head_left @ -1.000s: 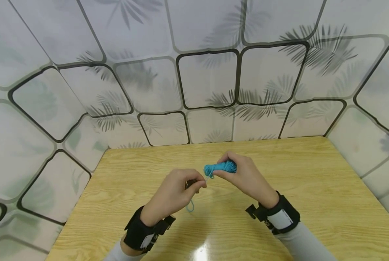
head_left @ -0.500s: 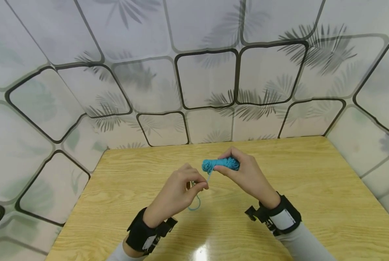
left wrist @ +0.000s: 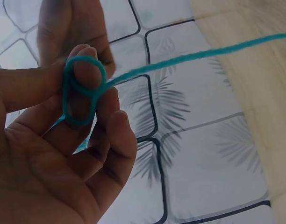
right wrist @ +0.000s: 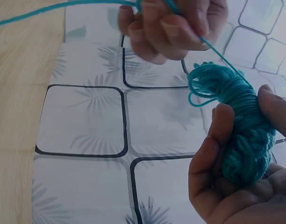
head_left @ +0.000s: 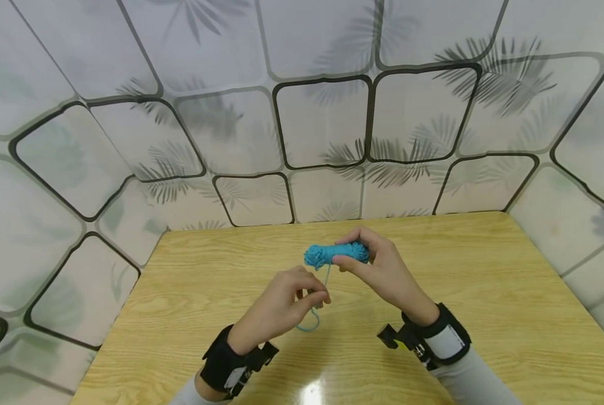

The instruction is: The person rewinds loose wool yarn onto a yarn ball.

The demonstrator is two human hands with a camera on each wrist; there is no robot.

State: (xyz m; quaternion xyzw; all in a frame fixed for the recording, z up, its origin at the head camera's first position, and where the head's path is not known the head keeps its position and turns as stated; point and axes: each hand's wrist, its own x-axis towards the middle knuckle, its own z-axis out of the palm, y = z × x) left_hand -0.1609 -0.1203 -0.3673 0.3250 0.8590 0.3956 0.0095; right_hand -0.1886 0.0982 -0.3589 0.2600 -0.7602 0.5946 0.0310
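Observation:
A bundle of turquoise yarn [head_left: 323, 255], wound round its middle with loose loops at the end, is held above the table by my right hand [head_left: 385, 270]. In the right wrist view the thumb and fingers [right wrist: 222, 123] press the bundle from both sides. One yarn strand [right wrist: 225, 60] runs from it up to my left hand [head_left: 283, 304]. That hand pinches the strand between thumb and fingertips. The left wrist view has a loop of yarn [left wrist: 104, 77] around the fingertips and a taut length [left wrist: 194, 57] leading off right. A loose tail [head_left: 309, 329] hangs below the left hand.
Beneath both hands is a light wood-grain table [head_left: 205, 270]. Wall covering [head_left: 327, 124] with dark rounded frames and leaf prints borders its back and sides. Each wrist carries a black strap [head_left: 443, 337] with a small camera.
The yarn bundle has shifted slightly left and shows more of its wound middle. The left hand has moved a little right and down, with more strand between the hands. The hanging tail moved right.

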